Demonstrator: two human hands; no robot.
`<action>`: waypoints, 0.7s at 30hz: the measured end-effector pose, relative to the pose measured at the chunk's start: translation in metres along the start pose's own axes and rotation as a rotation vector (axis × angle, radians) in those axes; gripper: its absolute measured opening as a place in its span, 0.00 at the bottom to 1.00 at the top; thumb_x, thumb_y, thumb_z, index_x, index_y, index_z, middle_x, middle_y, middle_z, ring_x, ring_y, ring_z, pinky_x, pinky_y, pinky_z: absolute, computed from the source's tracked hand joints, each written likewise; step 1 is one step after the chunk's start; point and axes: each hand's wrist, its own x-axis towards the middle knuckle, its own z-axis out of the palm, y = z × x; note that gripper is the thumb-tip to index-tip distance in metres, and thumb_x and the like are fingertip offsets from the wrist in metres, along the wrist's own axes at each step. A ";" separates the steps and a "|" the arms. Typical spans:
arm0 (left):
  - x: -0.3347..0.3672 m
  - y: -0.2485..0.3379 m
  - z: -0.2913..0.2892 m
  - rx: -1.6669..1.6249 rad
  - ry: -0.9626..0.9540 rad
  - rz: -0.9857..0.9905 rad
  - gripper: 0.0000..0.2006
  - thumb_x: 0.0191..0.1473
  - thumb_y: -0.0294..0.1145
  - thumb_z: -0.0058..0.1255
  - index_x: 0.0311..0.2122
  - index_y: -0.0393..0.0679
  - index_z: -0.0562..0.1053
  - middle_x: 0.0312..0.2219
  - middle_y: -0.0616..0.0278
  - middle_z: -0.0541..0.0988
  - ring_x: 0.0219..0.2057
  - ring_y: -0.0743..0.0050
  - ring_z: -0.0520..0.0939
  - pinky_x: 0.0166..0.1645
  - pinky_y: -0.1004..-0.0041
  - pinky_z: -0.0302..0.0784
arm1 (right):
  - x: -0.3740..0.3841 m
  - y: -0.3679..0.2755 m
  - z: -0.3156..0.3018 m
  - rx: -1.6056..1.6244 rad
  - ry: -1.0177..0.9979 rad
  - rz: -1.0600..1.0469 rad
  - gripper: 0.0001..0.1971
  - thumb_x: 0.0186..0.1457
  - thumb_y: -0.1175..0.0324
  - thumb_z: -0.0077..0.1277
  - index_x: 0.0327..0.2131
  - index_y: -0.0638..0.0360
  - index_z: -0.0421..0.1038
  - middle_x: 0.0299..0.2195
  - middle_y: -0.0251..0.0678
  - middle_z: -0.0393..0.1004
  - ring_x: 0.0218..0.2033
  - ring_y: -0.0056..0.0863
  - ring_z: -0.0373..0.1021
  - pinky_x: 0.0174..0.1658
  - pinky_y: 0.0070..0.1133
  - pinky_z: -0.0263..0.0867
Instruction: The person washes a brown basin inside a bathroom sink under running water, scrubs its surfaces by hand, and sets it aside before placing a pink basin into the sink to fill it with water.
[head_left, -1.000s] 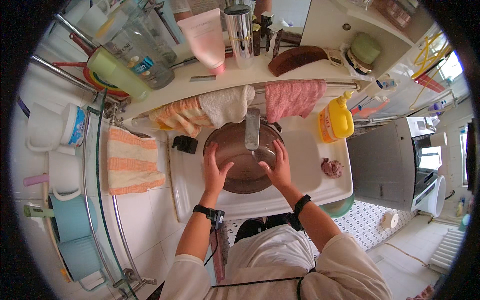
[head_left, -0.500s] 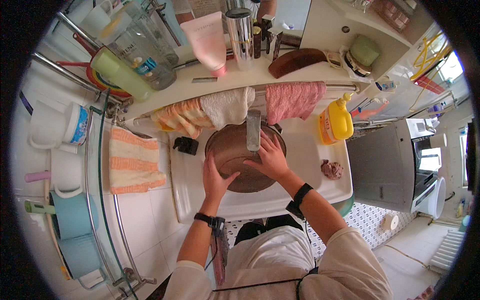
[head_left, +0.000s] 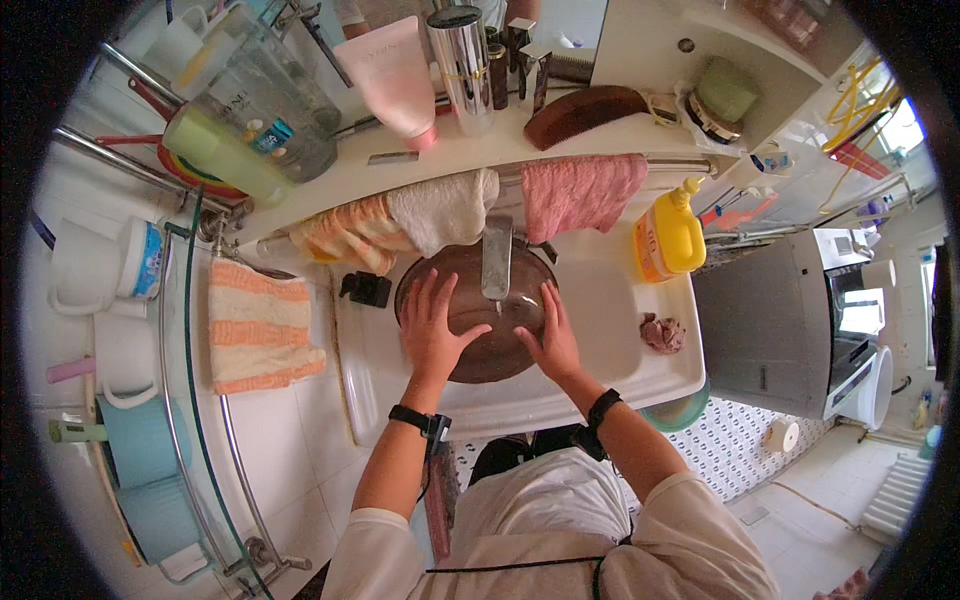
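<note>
A dark brown, round pan-like vessel (head_left: 492, 358) lies in the white sink under the metal tap (head_left: 496, 262). My left hand (head_left: 434, 326) rests over its left side, fingers spread. At its right edge is my right hand (head_left: 554, 336), with thumb and fingers apart. Neither hand is wrapped round anything. A little water shows at the tap's mouth. Whether the vessel is a pan or a lid I cannot tell.
On the sink's right rim stand a yellow pump bottle (head_left: 668, 232) and a crumpled brownish cloth (head_left: 662, 334). A small black object (head_left: 366, 290) sits at left. Towels (head_left: 584, 194) hang behind the tap, below a shelf of toiletries. A glass shelf holds mugs (head_left: 128, 358).
My right hand has moved from the vessel's middle, by the tap, to its right edge. My left hand has shifted slightly up and inward over the left side.
</note>
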 end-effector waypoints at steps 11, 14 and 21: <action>-0.004 0.011 0.012 -0.054 0.032 -0.010 0.47 0.30 0.45 0.72 0.60 0.55 0.65 0.60 0.62 0.66 0.60 0.49 0.65 0.62 0.51 0.59 | 0.061 -0.044 -0.001 -0.408 -0.101 -0.510 0.36 0.47 0.46 0.60 0.54 0.59 0.66 0.56 0.41 0.66 0.62 0.42 0.58 0.62 0.44 0.53; -0.010 0.013 0.009 -0.067 -0.020 0.038 0.45 0.33 0.45 0.72 0.60 0.51 0.65 0.60 0.56 0.65 0.60 0.48 0.65 0.63 0.49 0.57 | 0.043 -0.043 -0.002 -0.459 -0.026 -0.445 0.34 0.49 0.41 0.56 0.54 0.54 0.68 0.58 0.38 0.65 0.62 0.42 0.58 0.62 0.45 0.53; -0.012 0.003 0.008 -0.072 0.009 0.010 0.46 0.33 0.48 0.72 0.61 0.51 0.64 0.60 0.56 0.65 0.61 0.47 0.64 0.63 0.51 0.59 | 0.015 -0.024 0.000 -0.228 0.050 -0.164 0.39 0.49 0.45 0.59 0.60 0.53 0.60 0.61 0.45 0.59 0.62 0.48 0.57 0.61 0.44 0.56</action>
